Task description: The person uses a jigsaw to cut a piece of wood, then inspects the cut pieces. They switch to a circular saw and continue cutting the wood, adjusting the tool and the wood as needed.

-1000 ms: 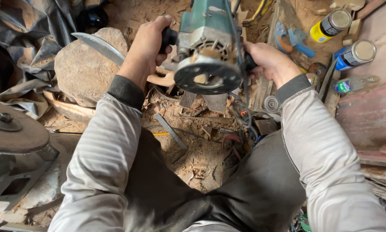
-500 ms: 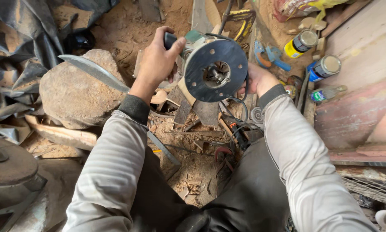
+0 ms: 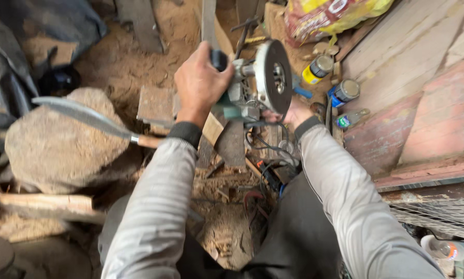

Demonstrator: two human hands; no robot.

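Left hand: [image 3: 200, 82] wrapped tight round the black side handle of the power tool [image 3: 255, 85], upper middle of the frame, knuckles toward the camera.
Right hand: [image 3: 293, 111] mostly hidden under the tool's round base; it cups the tool from below, though the finger grip itself cannot be seen.
Power tool: held up off the ground just above centre, tilted so its dark round base plate [image 3: 276, 77] faces right and slightly toward the camera; green body behind the plate, metal parts between, a black cord [image 3: 265, 147] hanging down below it.
Room on the left: a big rounded stone [image 3: 56, 139] fills centre left, with a curved blade [image 3: 87, 118] lying across its top and reaching almost to the left sleeve.
Room on the right: a slanted reddish wooden board [image 3: 423, 103] closes off the right side; a yellow can [image 3: 317, 70] and a blue can [image 3: 344, 93] stand just beside its edge, near the tool.
Room above: bare sawdust-covered ground [image 3: 123, 62] opens in the upper left; a yellow bag [image 3: 335, 13] sits at the top edge.
Room below: wood scraps [image 3: 227, 201] crowd the ground between the knees.
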